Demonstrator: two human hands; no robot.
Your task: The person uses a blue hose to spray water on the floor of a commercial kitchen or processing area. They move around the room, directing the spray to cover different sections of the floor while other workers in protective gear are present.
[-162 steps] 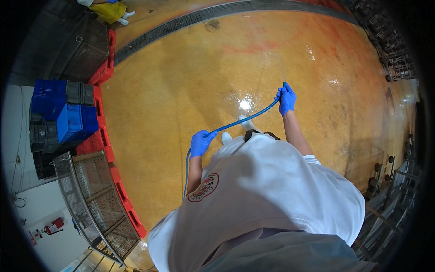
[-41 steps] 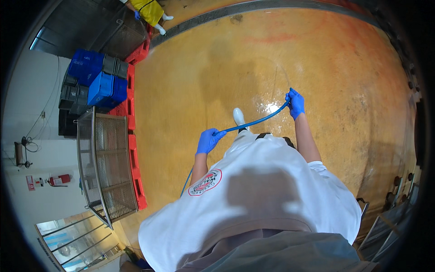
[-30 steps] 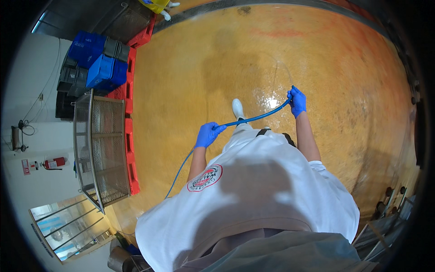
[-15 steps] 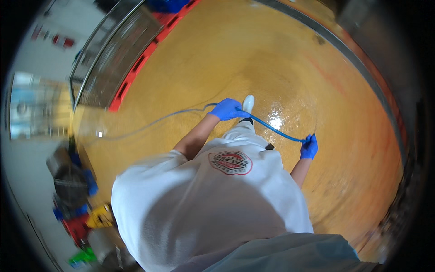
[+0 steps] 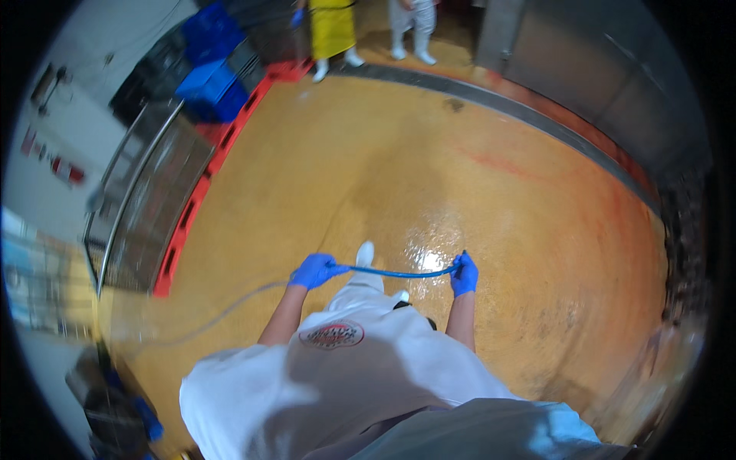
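Note:
A blue hose stretches between my two gloved hands above the wet yellow floor. My left hand, in a blue glove, is closed around it. From there the hose trails left and back along the floor, blurred toward its far part. My right hand, also gloved in blue, grips the hose near its end, which points up and forward. No water stream can be made out. A white boot of mine shows just ahead of my left hand, and part of the other shows behind the hose.
Red pallets line the left, with a metal rack and blue bins on or beside them. Two people stand at the far side, one in a yellow apron. A grey strip crosses the floor before metal walls.
My view has swung up and ahead, bringing the two people and blue bins into sight. My hands are closer together, both still on the hose, which hangs more level.

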